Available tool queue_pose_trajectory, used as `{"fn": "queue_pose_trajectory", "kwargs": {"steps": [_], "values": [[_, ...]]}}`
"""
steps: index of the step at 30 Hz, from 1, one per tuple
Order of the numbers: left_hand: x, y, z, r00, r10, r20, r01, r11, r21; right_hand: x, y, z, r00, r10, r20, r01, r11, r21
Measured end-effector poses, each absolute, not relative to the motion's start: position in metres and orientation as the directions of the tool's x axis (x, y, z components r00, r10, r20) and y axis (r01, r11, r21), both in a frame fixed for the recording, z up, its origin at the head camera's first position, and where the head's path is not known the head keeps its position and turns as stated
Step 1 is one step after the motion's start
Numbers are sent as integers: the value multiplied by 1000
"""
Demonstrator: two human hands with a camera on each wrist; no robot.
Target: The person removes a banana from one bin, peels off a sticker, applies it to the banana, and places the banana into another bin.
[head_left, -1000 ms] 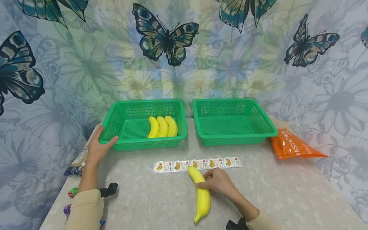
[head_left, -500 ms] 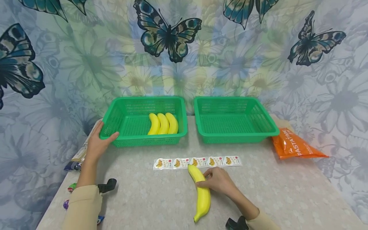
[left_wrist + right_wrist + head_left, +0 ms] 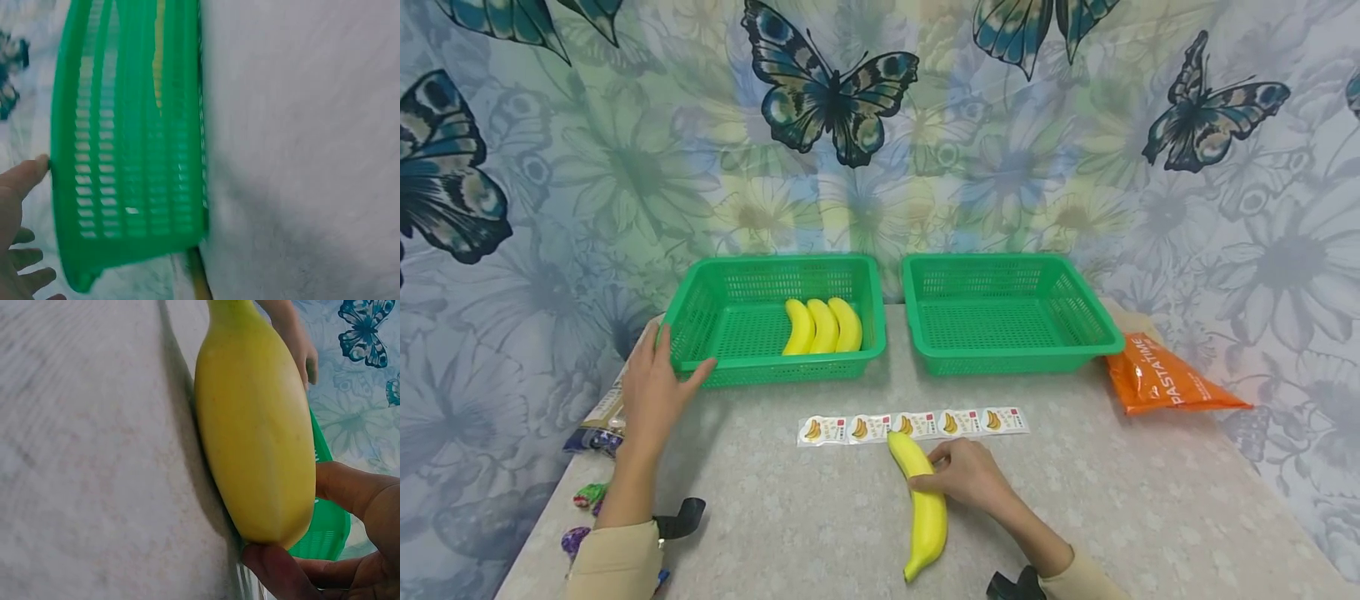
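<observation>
hanging beyond the left hand [image 3: 655,387] and the right hand [image 3: 966,477] is a backdrop [image 3: 647,150] printed with butterflies and flowers. below both spreads a pale table [image 3: 1112,500]. just right of the left hand stands a green basket [image 3: 805,371]; well beyond the right hand stands a second basket [image 3: 1015,364]. far to the right hand's right lies an orange bag [image 3: 1165,375], and left of the left hand a partly hidden packet [image 3: 591,437]. just past the right hand lies a strip of stickers [image 3: 917,422]. the left hand is spread, thumb tip at the green basket's rim. the right hand pinches a yellow banana [image 3: 929,529] between thumb and fingers; it lies on the table to that hand's left, far end at the strip. three more bananas [image 3: 823,327] lie side by side in the green basket, ahead and right of the left hand. beside the left wrist are small green and purple wrapped bits [image 3: 575,539].
</observation>
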State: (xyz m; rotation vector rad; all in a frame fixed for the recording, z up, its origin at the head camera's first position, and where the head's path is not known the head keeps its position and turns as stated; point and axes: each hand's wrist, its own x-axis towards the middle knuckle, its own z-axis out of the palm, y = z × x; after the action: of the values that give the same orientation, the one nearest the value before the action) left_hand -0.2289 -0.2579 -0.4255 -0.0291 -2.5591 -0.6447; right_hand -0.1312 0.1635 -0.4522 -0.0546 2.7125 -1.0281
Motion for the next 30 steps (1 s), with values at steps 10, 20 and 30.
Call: {"fn": "queue_pose_trajectory", "kwargs": {"steps": [10,20,30], "values": [[-184,-210,-422,-903,160,398,318,873,371,-130,163,-453,-974,-116,-194,40,756,-653],[-173,-183,-452,-879,463,115,468,788,399,-128,164,-453,-974,-125,-189,29,759,-650],[-177,-173,-477,-855,505,117,517,814,266,-125,165,-451,-975,-128,-184,22,761,-648]]}}
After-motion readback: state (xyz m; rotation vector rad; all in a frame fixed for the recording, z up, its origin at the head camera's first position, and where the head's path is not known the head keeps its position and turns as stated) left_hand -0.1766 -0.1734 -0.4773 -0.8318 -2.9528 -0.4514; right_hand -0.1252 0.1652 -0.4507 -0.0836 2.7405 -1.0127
